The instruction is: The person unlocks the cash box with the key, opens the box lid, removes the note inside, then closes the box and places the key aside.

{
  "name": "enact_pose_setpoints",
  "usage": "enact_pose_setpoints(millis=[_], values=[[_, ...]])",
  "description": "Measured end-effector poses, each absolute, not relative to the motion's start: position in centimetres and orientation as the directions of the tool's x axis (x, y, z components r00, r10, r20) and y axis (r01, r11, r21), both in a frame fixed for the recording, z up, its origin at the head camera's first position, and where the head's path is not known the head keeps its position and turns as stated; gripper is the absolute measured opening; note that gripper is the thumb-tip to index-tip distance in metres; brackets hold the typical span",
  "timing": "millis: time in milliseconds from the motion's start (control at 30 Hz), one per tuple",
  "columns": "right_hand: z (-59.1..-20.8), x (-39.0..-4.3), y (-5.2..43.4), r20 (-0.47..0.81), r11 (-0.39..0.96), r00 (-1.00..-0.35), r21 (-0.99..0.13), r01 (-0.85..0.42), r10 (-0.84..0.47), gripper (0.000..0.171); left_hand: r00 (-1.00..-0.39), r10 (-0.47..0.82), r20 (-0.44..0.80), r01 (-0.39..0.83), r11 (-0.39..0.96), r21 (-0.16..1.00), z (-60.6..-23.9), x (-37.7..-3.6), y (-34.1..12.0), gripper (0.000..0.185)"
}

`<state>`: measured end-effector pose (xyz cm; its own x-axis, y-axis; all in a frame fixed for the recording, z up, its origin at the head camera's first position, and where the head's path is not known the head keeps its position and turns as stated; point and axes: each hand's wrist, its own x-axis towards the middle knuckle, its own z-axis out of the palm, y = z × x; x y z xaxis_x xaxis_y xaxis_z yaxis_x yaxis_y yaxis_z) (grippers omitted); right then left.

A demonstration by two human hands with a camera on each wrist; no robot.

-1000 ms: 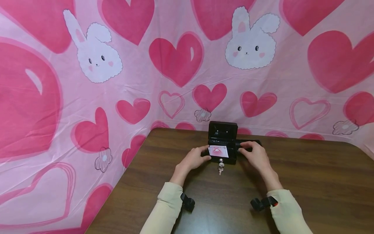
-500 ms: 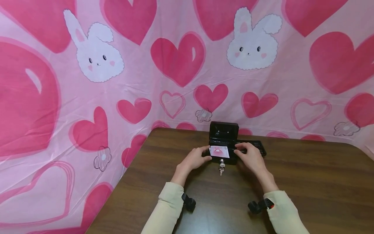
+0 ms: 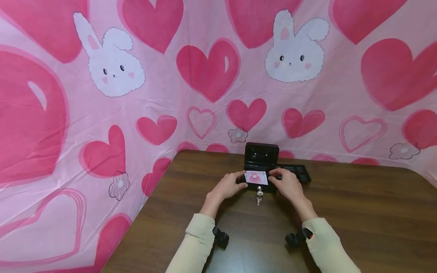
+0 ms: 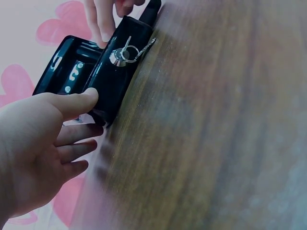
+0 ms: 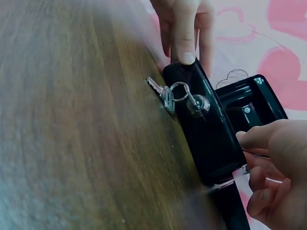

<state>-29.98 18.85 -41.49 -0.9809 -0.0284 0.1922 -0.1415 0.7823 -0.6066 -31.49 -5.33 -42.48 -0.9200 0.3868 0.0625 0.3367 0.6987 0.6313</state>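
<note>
A small black cash box (image 3: 266, 188) stands with its lid (image 3: 261, 153) raised. Inside lies a pink-and-white card (image 3: 256, 177), with another pale edge showing under its left side. Keys on a ring (image 5: 168, 98) hang from the front lock (image 5: 198, 106). My left hand (image 3: 228, 185) grips the box's left end, thumb (image 4: 81, 103) on the front corner and fingers at the side. My right hand (image 3: 287, 184) has thumb and forefinger bent over the right part of the box, beside the card; I cannot tell whether they pinch anything.
A black tray (image 3: 302, 174) with compartments lies right of the box on the brown wooden table (image 3: 368, 212). Behind hangs a pink cloth (image 3: 205, 76) with hearts and rabbits. A black wrist camera (image 3: 222, 237) sits on each sleeve.
My right hand has moved left from beside the tray to over the box, close to the card, uncovering more of the tray. The left hand keeps its place on the box.
</note>
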Motion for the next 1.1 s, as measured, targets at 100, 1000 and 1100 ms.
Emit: enact_pose_setpoints(millis=[100, 1000, 1100], values=[[-41.6, -30.3, 18.8, 0.176, 0.786, -0.983, -0.602, -0.142, -0.043, 0.029, -0.92, 0.388, 0.062, 0.337, 0.698, 0.631, -42.5, -31.5, -5.3, 0.058], [-40.8, -30.7, 16.7, 0.08, 0.846, -0.996, -0.529, -0.068, -0.03, 0.028, -0.92, 0.39, 0.048, 0.332, 0.706, 0.625, -42.5, -31.3, -5.4, 0.057], [-40.8, -30.8, 16.4, 0.093, 0.825, -0.995, -0.56, -0.079, -0.032, 0.027, -0.922, 0.385, 0.049, 0.329, 0.71, 0.622, -42.5, -31.3, -5.4, 0.057]])
